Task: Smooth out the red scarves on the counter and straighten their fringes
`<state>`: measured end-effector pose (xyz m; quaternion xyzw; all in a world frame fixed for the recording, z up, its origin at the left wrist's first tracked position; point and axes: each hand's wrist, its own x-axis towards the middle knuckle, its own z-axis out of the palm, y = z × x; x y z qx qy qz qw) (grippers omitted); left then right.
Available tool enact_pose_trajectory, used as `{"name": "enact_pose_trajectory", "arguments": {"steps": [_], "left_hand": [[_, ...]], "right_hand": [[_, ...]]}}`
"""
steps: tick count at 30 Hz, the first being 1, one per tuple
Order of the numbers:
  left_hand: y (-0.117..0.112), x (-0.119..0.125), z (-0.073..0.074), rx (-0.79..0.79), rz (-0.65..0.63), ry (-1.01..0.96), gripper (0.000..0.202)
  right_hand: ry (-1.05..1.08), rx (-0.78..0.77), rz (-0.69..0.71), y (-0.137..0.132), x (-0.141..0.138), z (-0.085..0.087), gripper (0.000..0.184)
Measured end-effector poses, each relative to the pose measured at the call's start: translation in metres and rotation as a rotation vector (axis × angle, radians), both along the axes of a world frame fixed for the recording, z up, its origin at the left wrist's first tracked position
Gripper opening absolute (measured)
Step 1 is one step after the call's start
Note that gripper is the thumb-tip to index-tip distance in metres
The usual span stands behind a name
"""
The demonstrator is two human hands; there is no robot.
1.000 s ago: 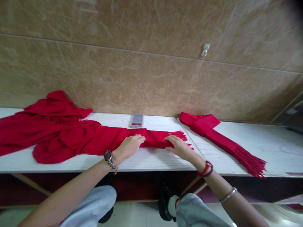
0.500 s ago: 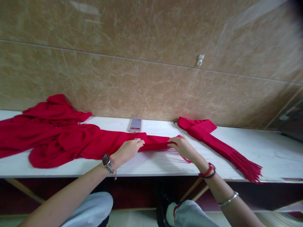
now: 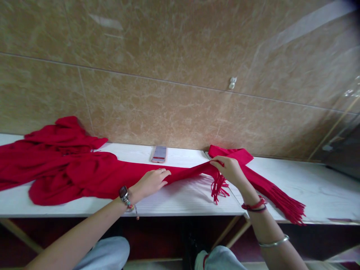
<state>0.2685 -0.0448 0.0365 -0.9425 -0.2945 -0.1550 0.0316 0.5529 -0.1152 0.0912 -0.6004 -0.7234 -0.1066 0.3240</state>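
Observation:
A long red scarf [image 3: 135,170] stretches across the white table from a crumpled heap at the left. Close to its fringed end, my right hand [image 3: 229,168] pinches the cloth and holds it raised off the tabletop, the fringe hanging below. My left hand [image 3: 153,182] lies on the scarf's middle stretch with its fingers extended and slightly apart. To the right, a second red scarf [image 3: 264,182] lies folded over at its far end, its fringe at the table's front edge. My right hand partly covers it.
Behind the scarves, a phone [image 3: 159,154] lies on the white table [image 3: 180,204] near the tiled wall [image 3: 157,108]. A small white figure [image 3: 232,83] is fixed to the wall. A dark object [image 3: 343,150] stands at the far right. My knees are below the table's front edge.
My right hand has moved right and lifted the scarf's fringed end, drawing it out straighter. My left hand's fingers have loosened and lie flatter on the cloth. The view has shifted slightly.

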Motion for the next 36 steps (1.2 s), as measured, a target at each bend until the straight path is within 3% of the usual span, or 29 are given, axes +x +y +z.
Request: {"name": "enact_pose_trajectory", "arguments": {"steps": [4,9,15,19,22,25,28,30,34,36], "left_hand": [[0.006,-0.013,0.007,-0.034,0.083,-0.035,0.018],[0.014,-0.035,0.018,-0.131,0.136,-0.083,0.02],[0.014,-0.056,0.018,-0.261,0.192,0.095,0.028],[0.013,-0.069,0.032,-0.336,0.186,0.153,0.023],[0.016,-0.082,0.037,-0.34,0.182,0.222,0.023],[0.022,-0.096,0.032,-0.307,0.206,0.247,0.025],[0.032,-0.11,0.032,-0.312,0.216,0.191,0.025],[0.041,-0.119,0.042,-0.331,0.223,0.118,0.024],[0.056,-0.134,0.067,-0.255,0.314,-0.047,0.032],[0.062,-0.144,0.072,-0.237,0.33,-0.021,0.034]], "right_hand": [[-0.016,0.073,-0.061,0.0,0.017,0.006,0.021],[0.033,0.107,-0.121,0.006,0.034,0.002,0.019],[0.021,0.076,-0.146,0.01,0.043,-0.004,0.019],[-0.033,0.064,-0.106,0.014,0.044,-0.004,0.02],[-0.043,-0.098,-0.102,0.022,0.054,0.005,0.019],[-0.058,-0.343,-0.037,0.032,0.073,0.022,0.019],[-0.03,-0.638,0.047,0.041,0.087,0.041,0.023],[0.041,-0.777,0.078,0.045,0.091,0.049,0.026],[0.273,-0.82,0.049,0.051,0.09,0.053,0.026],[0.407,-0.815,-0.003,0.053,0.086,0.05,0.022]]}}
